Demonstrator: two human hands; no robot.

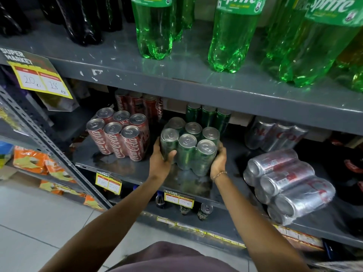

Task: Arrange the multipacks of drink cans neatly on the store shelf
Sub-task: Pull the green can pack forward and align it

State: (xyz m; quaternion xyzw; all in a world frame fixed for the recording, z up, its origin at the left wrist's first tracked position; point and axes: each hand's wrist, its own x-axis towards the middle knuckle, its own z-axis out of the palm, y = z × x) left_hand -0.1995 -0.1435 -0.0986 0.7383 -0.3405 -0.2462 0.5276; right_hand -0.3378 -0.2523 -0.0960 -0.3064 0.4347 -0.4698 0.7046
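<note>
A shrink-wrapped multipack of green cans (189,145) stands upright on the middle grey shelf (125,169). My left hand (160,161) grips its left side and my right hand (219,161) cups its right side. To its left stands a red Coca-Cola multipack (119,134), upright and apart from it. Behind are more red cans (137,104) and a second green pack (208,114). On the right a silver multipack (288,185) lies on its side near the shelf's front edge, and another silver pack (275,134) leans further back.
Large green Sprite bottles (233,36) and dark bottles (82,20) fill the shelf above, whose edge overhangs the cans. Yellow price tags (108,182) hang on the shelf fronts. Orange snack bags (33,160) sit on the left rack. Loose cans (205,211) stand on the shelf below.
</note>
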